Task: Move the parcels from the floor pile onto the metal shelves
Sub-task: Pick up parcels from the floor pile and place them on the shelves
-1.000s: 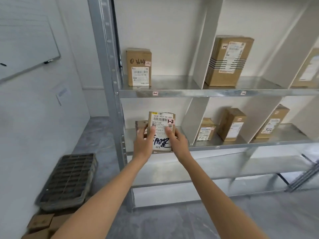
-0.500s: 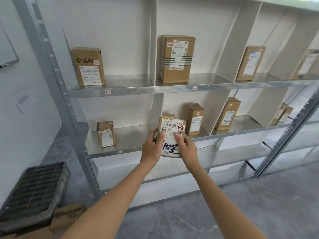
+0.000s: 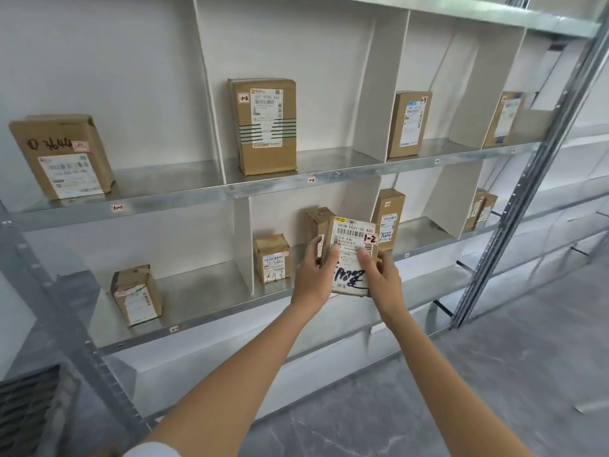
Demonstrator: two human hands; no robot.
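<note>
Parcel [image 3: 351, 257] marked 1-2: I'm gripping it upright with my left hand [image 3: 313, 278] and right hand [image 3: 382, 275], just in front of the lower metal shelf [image 3: 211, 291].

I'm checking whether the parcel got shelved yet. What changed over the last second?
The held parcel was carried rightward along the lower shelf, from the leftmost bay to the next one. Nothing was released: the left hand and right hand still grip it. The shelved boxes stayed put.

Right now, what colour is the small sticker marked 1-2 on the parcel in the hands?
Pink-red with black handwriting, on the parcel; only the head view shows it.
</note>
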